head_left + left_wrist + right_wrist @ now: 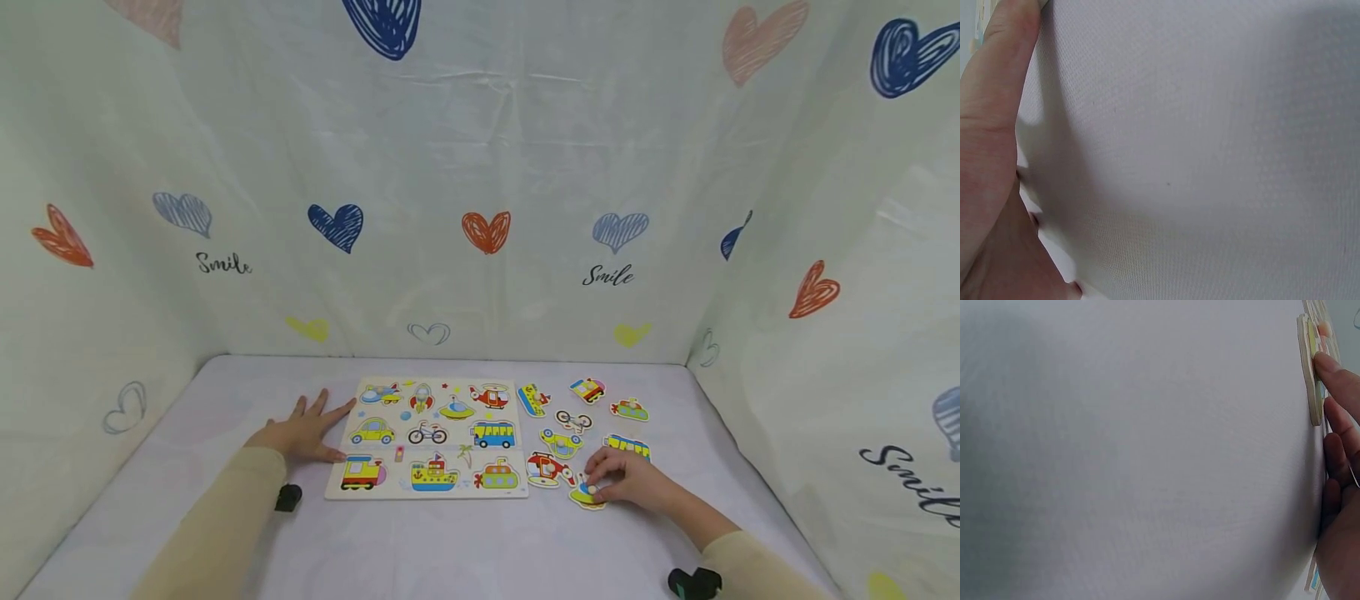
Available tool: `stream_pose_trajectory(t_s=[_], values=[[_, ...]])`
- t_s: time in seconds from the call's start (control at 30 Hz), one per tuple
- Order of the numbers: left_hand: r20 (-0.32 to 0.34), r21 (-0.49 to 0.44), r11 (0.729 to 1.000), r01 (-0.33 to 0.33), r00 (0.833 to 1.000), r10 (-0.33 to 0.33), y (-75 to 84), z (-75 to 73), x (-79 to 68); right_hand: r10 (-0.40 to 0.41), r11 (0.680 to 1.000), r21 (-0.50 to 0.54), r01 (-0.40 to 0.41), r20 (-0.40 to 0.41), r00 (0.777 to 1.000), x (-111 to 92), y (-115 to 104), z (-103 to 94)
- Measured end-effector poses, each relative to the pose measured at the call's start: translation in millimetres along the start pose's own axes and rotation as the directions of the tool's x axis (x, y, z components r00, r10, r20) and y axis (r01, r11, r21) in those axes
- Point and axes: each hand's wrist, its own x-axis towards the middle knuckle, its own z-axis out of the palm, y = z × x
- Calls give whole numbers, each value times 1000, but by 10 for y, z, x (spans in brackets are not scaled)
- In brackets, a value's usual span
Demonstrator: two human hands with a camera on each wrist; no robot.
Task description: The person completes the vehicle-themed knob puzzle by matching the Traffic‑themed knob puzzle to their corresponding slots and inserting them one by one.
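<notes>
My left hand (300, 432) lies with fingers spread at the left edge of a puzzle board (442, 497), touching that edge. The board carries printed vehicles in rows. In the left wrist view, part of the left hand (988, 125) shows against white cloth. To the right of the board, my right hand (630, 479) pinches a flying saucer puzzle piece (587, 501), which is low over or on the cloth; I cannot tell which. The right wrist view shows the thumb of the right hand (1341, 450) at the thick wooden edge of this piece (1308, 375).
Several loose pieces lie right of the board: a helicopter (546, 471), a car (561, 444), a bicycle (573, 421), a ship (534, 400), a train (587, 390), a submarine (629, 409) and a bus (627, 446) partly behind the right hand. Heart-printed curtains (480, 292) surround the table.
</notes>
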Motion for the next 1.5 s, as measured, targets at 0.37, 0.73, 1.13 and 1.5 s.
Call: stream_pose_trajectory(t_s=[0.37, 0.73, 1.13, 1.5], values=[[-15, -17, 999, -33, 999, 33, -79, 53, 19, -45, 999, 4, 46, -42, 998, 39, -103, -45], [-24, 10, 999, -35, 999, 35, -70, 51, 35, -19, 1000, -20, 16, -141, 990, 346, -435, 120], [-6, -6, 1000, -23, 1000, 23, -90, 46, 28, -6, 1000, -1, 6, -139, 990, 719, -693, 338], [2, -26, 999, -28, 1000, 28, -45, 7, -30, -117, 991, 56, 124, -118, 986, 1019, -770, 492]])
